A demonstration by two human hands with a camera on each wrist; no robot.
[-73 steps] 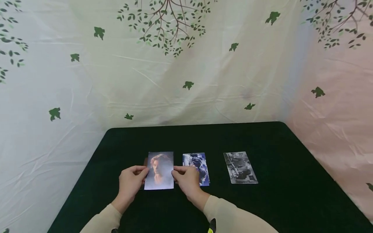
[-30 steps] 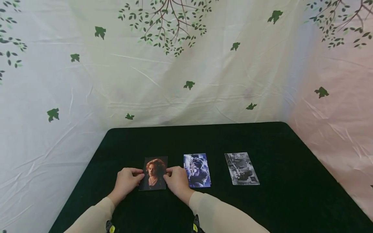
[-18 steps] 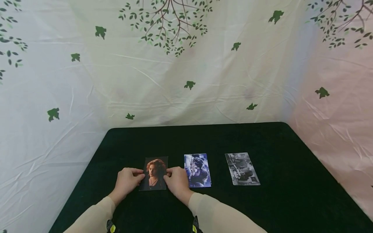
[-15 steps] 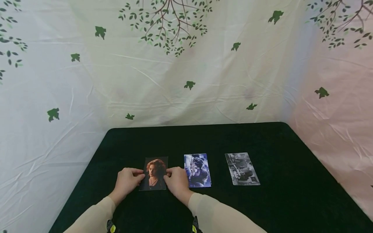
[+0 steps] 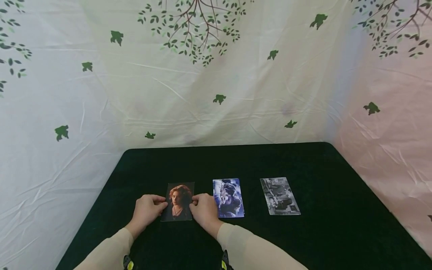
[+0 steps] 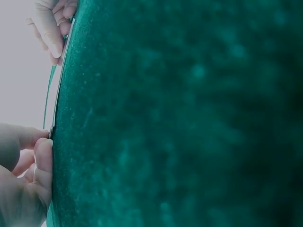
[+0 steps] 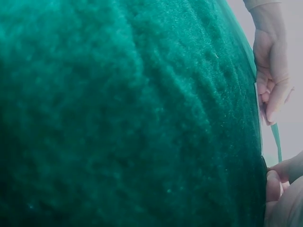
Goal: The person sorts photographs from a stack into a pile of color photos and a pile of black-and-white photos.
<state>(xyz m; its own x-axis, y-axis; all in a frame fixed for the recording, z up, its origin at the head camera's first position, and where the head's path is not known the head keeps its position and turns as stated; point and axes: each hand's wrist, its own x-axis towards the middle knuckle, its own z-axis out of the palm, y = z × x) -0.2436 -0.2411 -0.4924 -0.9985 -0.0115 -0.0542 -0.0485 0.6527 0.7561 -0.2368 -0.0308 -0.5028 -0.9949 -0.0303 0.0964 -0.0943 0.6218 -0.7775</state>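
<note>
In the head view a dark photo card (image 5: 176, 201) with a red-haired portrait lies on the dark green tablecloth. My left hand (image 5: 145, 212) pinches its left edge between thumb and fingers. On the opposite edge, the right hand (image 5: 206, 212) holds the card the same way. Seen nearly edge-on in the left wrist view, the card (image 6: 61, 78) is a thin line low against the cloth. A blue-toned photo card (image 5: 229, 198) lies just right of the right hand, with another edge showing beneath it. Farther right is a black-and-white photo card (image 5: 280, 196).
Dark green cloth covers the table (image 5: 263, 240), whose far corners are rounded. Behind and beside it hang pale curtains (image 5: 243, 75) printed with branches and green leaves. A dark device with a yellow-green spot (image 5: 225, 264) sits at the right wrist.
Both hands have lowered the portrait card, tilted and shining with glare earlier, onto the cloth slightly to the left. During the last second hands and cards have stayed still.
</note>
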